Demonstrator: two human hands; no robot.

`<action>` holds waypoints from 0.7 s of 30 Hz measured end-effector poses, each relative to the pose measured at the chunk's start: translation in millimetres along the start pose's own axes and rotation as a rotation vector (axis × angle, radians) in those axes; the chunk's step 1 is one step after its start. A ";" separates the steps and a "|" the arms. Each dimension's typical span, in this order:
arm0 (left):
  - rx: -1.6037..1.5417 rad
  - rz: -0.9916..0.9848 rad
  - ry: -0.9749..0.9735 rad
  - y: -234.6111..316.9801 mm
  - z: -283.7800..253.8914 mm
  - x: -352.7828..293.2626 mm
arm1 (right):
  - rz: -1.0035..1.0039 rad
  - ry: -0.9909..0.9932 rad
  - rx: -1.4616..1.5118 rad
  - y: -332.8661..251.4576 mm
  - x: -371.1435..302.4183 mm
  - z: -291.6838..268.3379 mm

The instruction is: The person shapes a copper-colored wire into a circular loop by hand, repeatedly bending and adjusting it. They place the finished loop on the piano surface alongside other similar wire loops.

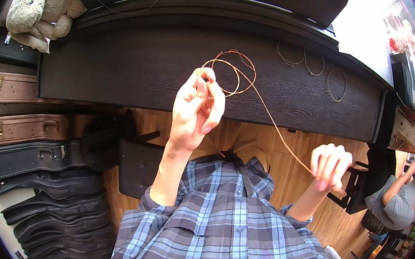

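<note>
A copper-coloured wound string, looking like a guitar string, runs between my two hands in front of a dark wooden surface. My left hand is raised at the middle and pinches its loose loops between thumb and forefinger. From those loops one length slants down to the right. My right hand is lower and farther right, with curled fingers closed on that length near its end. On the dark surface lie thin coiled strings, among them a round one at the right and a pale one beside it.
Beyond my hands stretches a dark piano-like cabinet. A plush toy sits at its far left. Instrument cases and black bags are stacked at left, near a black stool. Another person sits at lower right.
</note>
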State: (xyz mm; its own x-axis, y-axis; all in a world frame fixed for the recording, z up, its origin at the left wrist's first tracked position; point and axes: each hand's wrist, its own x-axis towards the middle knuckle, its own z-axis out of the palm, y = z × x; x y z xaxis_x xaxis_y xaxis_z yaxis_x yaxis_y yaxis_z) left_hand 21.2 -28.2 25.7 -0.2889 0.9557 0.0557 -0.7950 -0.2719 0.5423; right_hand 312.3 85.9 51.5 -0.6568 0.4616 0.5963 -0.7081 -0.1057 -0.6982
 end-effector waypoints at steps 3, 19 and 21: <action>-0.040 0.024 -0.056 -3.7 2.9 -0.8 | 0.056 0.041 -0.139 7.5 7.4 22.7; 0.016 -0.107 -0.206 -17.7 18.4 -13.4 | 0.430 0.319 -1.052 52.6 60.4 77.3; 0.047 -0.104 -0.211 -18.2 19.2 -12.8 | 0.410 0.367 -0.920 53.7 58.7 76.5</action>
State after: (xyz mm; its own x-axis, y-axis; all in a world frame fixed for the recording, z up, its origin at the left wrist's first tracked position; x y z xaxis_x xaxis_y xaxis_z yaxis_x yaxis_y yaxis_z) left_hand 49.6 -33.3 31.3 -0.0849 0.9820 0.1687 -0.7876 -0.1699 0.5923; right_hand 215.9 39.9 79.4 -0.5734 0.7944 0.2003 0.1168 0.3212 -0.9398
